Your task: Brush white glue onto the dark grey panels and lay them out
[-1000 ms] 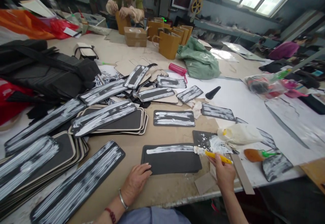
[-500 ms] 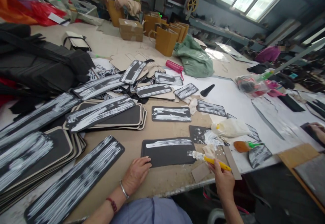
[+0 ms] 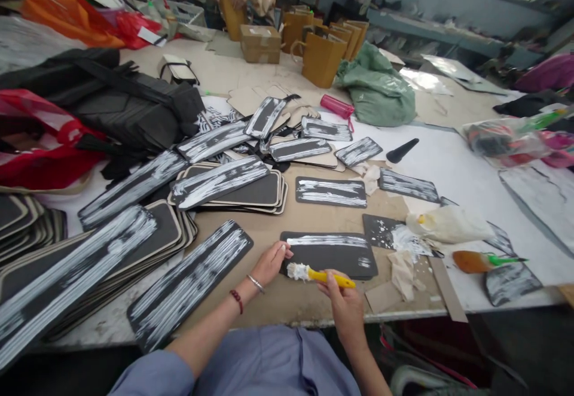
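Observation:
A dark rectangular piece (image 3: 329,256) lies before me on brown board, with a white streak along its far edge and a small white patch near its right end. My left hand (image 3: 270,262) rests at the piece's left edge, fingertips on its corner; whether the fingers grip it is hard to tell. My right hand (image 3: 345,306) grips the yellow handle of a brush (image 3: 332,277). The brush's white-coated bristles are at the near left part of the piece. Beyond it lies another dark piece (image 3: 332,191) with white streaks.
Streaked pieces and stacks of dark panels (image 3: 233,189) spread to the left. At the right are a white-spattered plate (image 3: 385,232), a pale bag (image 3: 448,224) and an orange bottle (image 3: 470,261). A person handles a tan bag (image 3: 234,16) across the table.
My right hand has brought the brush leftward, from the piece's right end to its left part. A small white patch now shows near the right end. The view has shifted.

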The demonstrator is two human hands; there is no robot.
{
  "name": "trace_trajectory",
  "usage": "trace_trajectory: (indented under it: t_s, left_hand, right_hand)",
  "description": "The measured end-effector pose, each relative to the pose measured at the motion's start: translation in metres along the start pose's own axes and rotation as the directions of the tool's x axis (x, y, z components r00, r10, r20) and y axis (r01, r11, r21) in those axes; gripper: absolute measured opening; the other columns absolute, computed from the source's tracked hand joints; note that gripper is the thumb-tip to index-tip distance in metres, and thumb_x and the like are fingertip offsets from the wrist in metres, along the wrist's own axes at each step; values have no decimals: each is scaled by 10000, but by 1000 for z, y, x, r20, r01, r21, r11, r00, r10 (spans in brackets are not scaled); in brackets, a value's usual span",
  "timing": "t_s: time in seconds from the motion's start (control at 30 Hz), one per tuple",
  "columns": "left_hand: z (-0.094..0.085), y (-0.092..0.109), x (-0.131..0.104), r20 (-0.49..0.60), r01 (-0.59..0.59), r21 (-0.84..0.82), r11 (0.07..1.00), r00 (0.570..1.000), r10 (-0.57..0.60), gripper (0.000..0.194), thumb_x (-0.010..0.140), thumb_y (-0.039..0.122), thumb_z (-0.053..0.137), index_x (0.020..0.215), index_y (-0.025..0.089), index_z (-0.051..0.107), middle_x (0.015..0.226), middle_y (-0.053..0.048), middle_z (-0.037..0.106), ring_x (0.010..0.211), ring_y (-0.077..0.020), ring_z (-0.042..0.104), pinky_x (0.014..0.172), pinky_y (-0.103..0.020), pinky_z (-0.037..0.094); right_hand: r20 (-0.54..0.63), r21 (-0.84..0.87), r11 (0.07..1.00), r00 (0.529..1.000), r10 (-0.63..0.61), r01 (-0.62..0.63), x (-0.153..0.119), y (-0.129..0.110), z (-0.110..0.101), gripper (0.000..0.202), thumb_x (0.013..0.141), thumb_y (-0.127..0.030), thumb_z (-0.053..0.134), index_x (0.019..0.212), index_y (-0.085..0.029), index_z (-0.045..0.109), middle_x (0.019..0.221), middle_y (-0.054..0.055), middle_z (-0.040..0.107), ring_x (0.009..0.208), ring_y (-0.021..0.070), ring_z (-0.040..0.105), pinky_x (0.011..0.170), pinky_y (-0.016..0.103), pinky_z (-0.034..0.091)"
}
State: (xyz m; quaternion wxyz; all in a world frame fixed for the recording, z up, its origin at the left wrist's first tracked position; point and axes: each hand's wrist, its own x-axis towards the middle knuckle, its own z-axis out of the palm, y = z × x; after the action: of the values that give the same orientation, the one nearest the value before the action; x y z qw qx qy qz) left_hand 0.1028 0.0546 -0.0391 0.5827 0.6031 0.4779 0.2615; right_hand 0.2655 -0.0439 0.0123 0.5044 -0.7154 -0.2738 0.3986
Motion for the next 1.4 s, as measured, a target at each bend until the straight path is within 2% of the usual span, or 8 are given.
trace_trajectory:
  t_s: [0.17,0.37,0.53,0.7,0.83,1.0,1.17,1.4]
  left_hand:
    - [-1,11,-5,19,-78,198,977,997,76,293,880,335,260,943,183,502,850,-54,659,822,-158,607,794,-313,453]
    - [1,18,-9,47,-132,350,928,991,123,262,885,308,257,955,208,489,847,-30,658,816,-148,608,787,-298,452]
    - [1,19,-8,56,-156,403,902,988,146,247,885,290,270,971,206,486,853,-31,667,824,-146,621,803,-297,469]
    - [4,20,-12,54,-192,465,864,981,188,243,888,265,287,1000,204,493,867,-29,680,821,-140,636,792,-288,495]
    - [10,12,-22,95,-324,566,758,939,331,237,874,256,361,1035,186,518,956,-63,670,881,-158,629,814,-313,510]
    - [17,-6,-32,152,-448,657,607,866,476,263,832,233,460,1084,188,524,1064,-87,631,993,-194,589,857,-378,510]
    - [20,-15,-32,130,-437,672,598,864,486,279,828,169,437,1090,198,527,1056,-76,630,984,-183,593,860,-378,515]
    - [22,-15,-32,118,-442,675,591,855,505,287,819,126,429,1079,192,531,1056,-81,627,990,-179,585,862,-376,514]
  right_hand:
    - [-61,-113,992,996,-65,58,6,8,-10,395,707,-523,576,840,-154,616,844,77,654,685,207,644,664,346,553]
    - [-264,-192,981,964,-40,-12,25,9,-75,490,681,-563,577,899,-126,612,817,95,679,696,241,654,687,361,532]
    - [-417,-433,898,901,-121,-79,48,16,-134,520,694,-599,523,809,-115,673,631,86,679,744,292,646,683,381,496]
    - [-496,-541,832,845,-199,-121,56,10,-166,519,698,-602,493,767,-127,690,646,103,681,761,303,638,666,362,478]
    - [-434,-656,754,825,-361,-15,61,-7,-164,526,755,-587,429,867,-133,671,787,112,688,788,276,635,718,352,470]
    - [-83,-742,555,770,-633,377,68,-8,-128,385,843,-443,412,929,-141,635,890,113,669,816,226,629,749,340,484]
    - [235,-590,513,741,-629,624,44,-1,-94,248,861,-280,437,1032,-189,593,970,77,657,907,190,616,823,337,491]
    - [161,-673,450,710,-685,587,61,5,-115,232,851,-306,464,991,-196,613,951,89,658,872,212,625,800,367,505]
